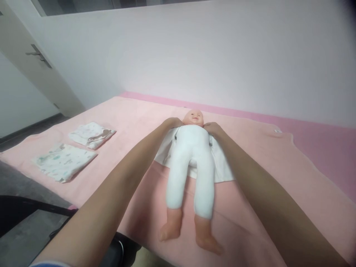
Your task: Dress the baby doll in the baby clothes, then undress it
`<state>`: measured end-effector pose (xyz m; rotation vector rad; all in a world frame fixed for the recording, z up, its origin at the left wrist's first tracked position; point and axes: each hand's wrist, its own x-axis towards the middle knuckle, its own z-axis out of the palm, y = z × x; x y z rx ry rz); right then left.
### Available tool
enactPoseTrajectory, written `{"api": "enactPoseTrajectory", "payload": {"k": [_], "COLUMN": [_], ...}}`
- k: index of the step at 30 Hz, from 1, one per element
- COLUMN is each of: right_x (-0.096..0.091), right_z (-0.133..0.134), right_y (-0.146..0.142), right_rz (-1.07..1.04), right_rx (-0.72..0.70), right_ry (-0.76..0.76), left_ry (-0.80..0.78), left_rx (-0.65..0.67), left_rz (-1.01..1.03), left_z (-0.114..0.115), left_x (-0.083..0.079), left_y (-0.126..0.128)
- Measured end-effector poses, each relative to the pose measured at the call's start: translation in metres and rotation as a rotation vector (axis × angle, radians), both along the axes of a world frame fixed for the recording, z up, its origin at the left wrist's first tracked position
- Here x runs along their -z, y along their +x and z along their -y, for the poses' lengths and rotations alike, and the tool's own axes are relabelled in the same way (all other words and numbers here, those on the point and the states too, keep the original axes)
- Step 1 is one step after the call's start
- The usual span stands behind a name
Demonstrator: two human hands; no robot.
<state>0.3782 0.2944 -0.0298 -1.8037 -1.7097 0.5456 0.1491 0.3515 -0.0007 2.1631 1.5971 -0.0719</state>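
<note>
A baby doll (192, 152) in a white body covering lies on its back, with its head at the far end and bare feet towards me. Under its torso a white baby garment (224, 167) is spread, showing on both sides and between the legs; small dark spots like snaps show near the arms. My left hand (174, 122) is closed at the shoulder on the left of the doll's head, on the garment's upper edge. At the other shoulder my right hand (213, 128) is closed in the same way. My fingertips are mostly hidden.
A pink blanket (133, 115) covers the table. Two folded printed cloths, a nearer one (66, 161) and a farther one (87, 134), lie on the left. Behind stands a white wall (194, 55), with a door (30, 63) at far left. Something black (114, 252) is at the lower left.
</note>
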Motion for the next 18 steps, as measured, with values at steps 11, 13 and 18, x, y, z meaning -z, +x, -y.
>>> {"api": "enactPoseTrajectory", "payload": {"k": [11, 13, 18], "right_x": [-0.044, -0.058, -0.052], "right_z": [0.105, 0.165, 0.350], "right_y": [-0.020, -0.025, -0.039], "right_rz": [0.123, 0.073, -0.077], "right_rx": [0.125, -0.002, -0.227], "right_ry": [0.518, 0.577, 0.446], "left_ry": [0.776, 0.755, 0.577], "left_rx": [-0.178, -0.078, 0.057], "left_rz": [0.432, 0.541, 0.737], "left_z": [0.141, 0.203, 0.373], "left_x": [-0.031, -0.035, -0.032], "left_y": [-0.007, -0.011, -0.033]}}
